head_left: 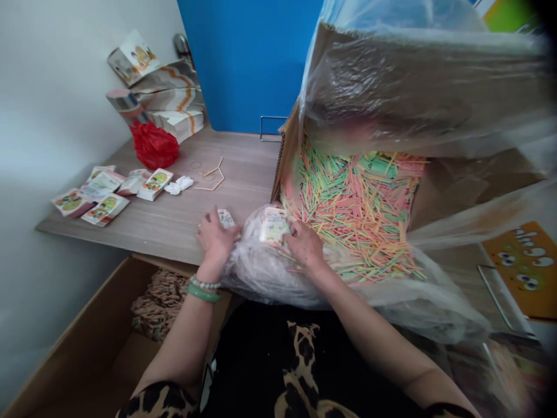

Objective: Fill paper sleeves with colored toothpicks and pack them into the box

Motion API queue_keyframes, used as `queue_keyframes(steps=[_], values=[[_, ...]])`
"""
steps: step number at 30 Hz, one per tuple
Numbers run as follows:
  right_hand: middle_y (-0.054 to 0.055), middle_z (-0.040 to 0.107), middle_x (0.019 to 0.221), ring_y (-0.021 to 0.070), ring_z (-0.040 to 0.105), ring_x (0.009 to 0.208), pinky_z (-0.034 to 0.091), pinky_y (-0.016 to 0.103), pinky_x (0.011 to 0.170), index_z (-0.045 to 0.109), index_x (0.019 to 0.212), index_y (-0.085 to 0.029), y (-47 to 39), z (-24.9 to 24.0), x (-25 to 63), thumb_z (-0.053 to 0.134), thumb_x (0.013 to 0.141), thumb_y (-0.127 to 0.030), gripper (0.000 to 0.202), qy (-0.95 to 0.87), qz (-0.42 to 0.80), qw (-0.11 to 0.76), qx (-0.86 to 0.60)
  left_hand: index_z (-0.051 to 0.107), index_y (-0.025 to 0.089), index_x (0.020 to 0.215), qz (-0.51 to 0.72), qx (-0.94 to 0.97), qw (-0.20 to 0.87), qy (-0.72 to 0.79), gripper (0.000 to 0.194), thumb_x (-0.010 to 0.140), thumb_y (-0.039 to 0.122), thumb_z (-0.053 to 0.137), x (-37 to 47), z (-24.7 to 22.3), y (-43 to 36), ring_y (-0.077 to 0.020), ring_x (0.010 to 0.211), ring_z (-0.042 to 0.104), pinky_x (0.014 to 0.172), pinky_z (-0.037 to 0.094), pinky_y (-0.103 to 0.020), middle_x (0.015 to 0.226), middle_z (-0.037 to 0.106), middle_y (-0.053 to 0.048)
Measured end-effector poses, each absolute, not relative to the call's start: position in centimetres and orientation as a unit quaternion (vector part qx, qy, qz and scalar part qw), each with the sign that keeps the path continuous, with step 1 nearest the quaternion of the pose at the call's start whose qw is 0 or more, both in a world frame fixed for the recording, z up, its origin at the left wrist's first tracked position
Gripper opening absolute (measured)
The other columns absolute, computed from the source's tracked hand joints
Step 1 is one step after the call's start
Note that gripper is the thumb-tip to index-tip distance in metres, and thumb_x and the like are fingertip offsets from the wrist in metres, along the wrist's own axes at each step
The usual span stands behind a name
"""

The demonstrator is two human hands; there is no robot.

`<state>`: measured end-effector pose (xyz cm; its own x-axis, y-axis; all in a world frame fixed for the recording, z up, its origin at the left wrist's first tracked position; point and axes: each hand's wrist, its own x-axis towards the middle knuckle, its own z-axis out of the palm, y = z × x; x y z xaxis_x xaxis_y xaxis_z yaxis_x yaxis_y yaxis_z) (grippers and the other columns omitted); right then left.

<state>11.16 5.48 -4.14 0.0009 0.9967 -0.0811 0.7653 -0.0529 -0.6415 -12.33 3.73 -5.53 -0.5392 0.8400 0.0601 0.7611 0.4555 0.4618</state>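
My right hand (pixel 306 245) pinches a small white printed packet (pixel 275 225) at its right edge, over the crumpled clear plastic liner (pixel 261 264). My left hand (pixel 216 237), with a bead bracelet and green bangle at the wrist, is at the table's front edge. Its fingers and thumb close around another small printed packet (pixel 225 218), which they partly cover. Right of my hands, an open cardboard box (pixel 282 152) lined with the plastic holds a heap of thin pink, green and yellow sticks (pixel 361 215).
Several printed packets (pixel 105 209) lie on the table (pixel 174 223), with a red plastic bag (pixel 155 145) and stacked packs (pixel 174 98) behind. Crumpled tissue (pixel 178 185), rubber bands and bent sticks (pixel 213 174) lie mid-table. A lower carton (pixel 82 331) holds bundles (pixel 161 302).
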Motion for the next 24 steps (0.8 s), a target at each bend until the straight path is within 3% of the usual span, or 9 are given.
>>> queue_keyframes(steps=[5, 7, 9, 12, 13, 16, 19, 21, 24], values=[[-0.005, 0.045, 0.062, 0.0153, 0.043, 0.063, 0.028, 0.027, 0.06, 0.042, 0.064, -0.023, 5.6, -4.7, 12.4, 0.059, 0.073, -0.036, 0.023, -0.646, 0.326, 0.286, -0.628, 0.041, 0.018, 0.15, 0.122, 0.559, 0.082, 0.816, 0.072, 0.086, 0.042, 0.064, -14.2, -4.9, 5.0, -0.0425, 0.132, 0.045, 0.108, 0.035, -0.058, 0.148, 0.046, -0.023], [-0.005, 0.041, 0.061, 0.0145, 0.041, 0.062, 0.029, 0.027, 0.06, 0.04, 0.062, -0.023, 5.4, -5.2, 13.9, 0.058, 0.074, -0.04, 0.027, -0.625, 0.349, 0.338, -0.611, 0.035, 0.015, 0.154, 0.116, 0.574, 0.064, 0.808, 0.08, 0.085, 0.041, 0.066, -15.2, -4.4, 5.3, -0.0442, 0.138, 0.038, 0.11, 0.031, -0.06, 0.155, 0.038, -0.024], [-0.005, 0.038, 0.06, 0.0141, 0.038, 0.061, 0.029, 0.026, 0.059, 0.037, 0.059, -0.023, 5.0, -5.5, 15.1, 0.057, 0.074, -0.041, 0.031, -0.61, 0.355, 0.364, -0.608, 0.039, 0.013, 0.151, 0.152, 0.577, 0.029, 0.802, 0.074, 0.086, 0.038, 0.065, -14.4, -3.4, 5.0, -0.0434, 0.139, 0.037, 0.11, 0.032, -0.057, 0.156, 0.037, -0.024], [-0.005, 0.041, 0.059, 0.0144, 0.041, 0.061, 0.032, 0.026, 0.059, 0.038, 0.058, -0.023, 4.4, -5.6, 16.0, 0.056, 0.075, -0.041, 0.031, -0.602, 0.372, 0.364, -0.605, 0.063, 0.015, 0.125, 0.224, 0.608, 0.035, 0.761, 0.039, 0.096, 0.037, 0.05, -9.1, -1.8, 3.5, -0.0343, 0.118, 0.056, 0.1, 0.042, -0.045, 0.128, 0.06, -0.018], [-0.004, 0.045, 0.059, 0.0149, 0.044, 0.062, 0.034, 0.026, 0.06, 0.041, 0.059, -0.023, 4.3, -5.5, 16.1, 0.055, 0.075, -0.041, 0.028, -0.6, 0.386, 0.363, -0.599, 0.068, 0.017, 0.115, 0.214, 0.64, 0.058, 0.736, 0.036, 0.098, 0.04, 0.046, -6.8, -1.5, 3.0, -0.0324, 0.109, 0.06, 0.095, 0.044, -0.043, 0.118, 0.064, -0.016], [-0.003, 0.058, 0.062, 0.0172, 0.055, 0.065, 0.042, 0.028, 0.066, 0.048, 0.069, -0.024, 4.4, -4.8, 16.6, 0.048, 0.076, -0.035, 0.013, -0.579, 0.432, 0.366, -0.587, 0.067, 0.015, 0.11, 0.15, 0.673, 0.067, 0.722, 0.04, 0.091, 0.049, 0.057, -1.1, -1.5, 2.6, -0.0343, 0.099, 0.062, 0.084, 0.046, -0.043, 0.106, 0.066, -0.017], [-0.003, 0.063, 0.066, 0.0184, 0.062, 0.068, 0.046, 0.03, 0.072, 0.046, 0.077, -0.025, 5.4, -3.7, 17.9, 0.044, 0.074, -0.028, 0.005, -0.568, 0.426, 0.368, -0.601, 0.065, 0.015, 0.106, 0.144, 0.648, 0.056, 0.745, 0.037, 0.082, 0.042, 0.07, 0.8, -2.5, 3.8, -0.0346, 0.098, 0.061, 0.078, 0.044, -0.039, 0.105, 0.065, -0.018], [-0.001, 0.065, 0.074, 0.0194, 0.062, 0.073, 0.046, 0.031, 0.074, 0.045, 0.078, -0.025, 6.6, -2.8, 18.8, 0.042, 0.076, -0.027, 0.005, -0.589, 0.367, 0.36, -0.623, 0.064, 0.018, 0.087, 0.174, 0.632, 0.092, 0.75, 0.021, 0.08, 0.037, 0.071, 0.3, -3.3, 4.9, -0.0301, 0.091, 0.061, 0.072, 0.041, -0.035, 0.094, 0.067, -0.013], [0.005, 0.066, 0.085, 0.0232, 0.063, 0.083, 0.045, 0.034, 0.077, 0.051, 0.082, -0.024, 9.1, -1.4, 18.9, 0.038, 0.086, -0.029, 0.014, -0.619, 0.25, 0.309, -0.677, 0.052, 0.021, 0.063, 0.247, 0.575, 0.195, 0.755, 0.028, 0.079, 0.037, 0.069, -1.4, -4.1, 5.9, -0.0206, 0.069, 0.055, 0.06, 0.033, -0.029, 0.067, 0.059, -0.003]])
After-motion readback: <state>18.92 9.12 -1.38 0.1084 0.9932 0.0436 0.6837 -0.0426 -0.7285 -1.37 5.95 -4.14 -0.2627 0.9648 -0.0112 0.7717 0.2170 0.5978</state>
